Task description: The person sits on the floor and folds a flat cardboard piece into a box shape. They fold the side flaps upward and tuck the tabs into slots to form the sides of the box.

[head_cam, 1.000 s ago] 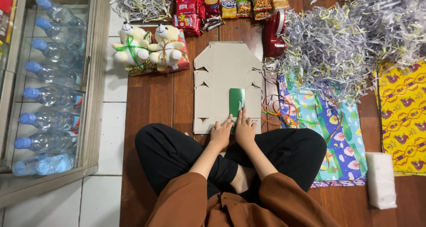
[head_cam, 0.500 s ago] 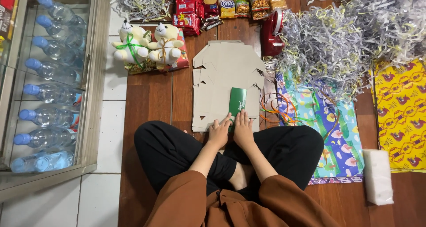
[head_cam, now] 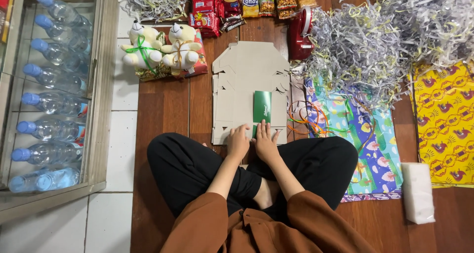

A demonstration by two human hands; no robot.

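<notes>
Pressing a green card (head_cam: 262, 108) onto flat cardboard (head_cam: 247, 85), both hands at its near end.
Card lies lengthwise on the unfolded cardboard box blank on the wood floor (head_cam: 168, 109); left hand (head_cam: 238, 142) and right hand (head_cam: 265, 142) rest flat, fingers extended, gripping nothing, fingertips touching the card's lower edge. Orange-green ribbon (head_cam: 308, 117) just right; two teddy bears (head_cam: 160, 50) far left; shredded paper (head_cam: 375, 40) beyond.
</notes>
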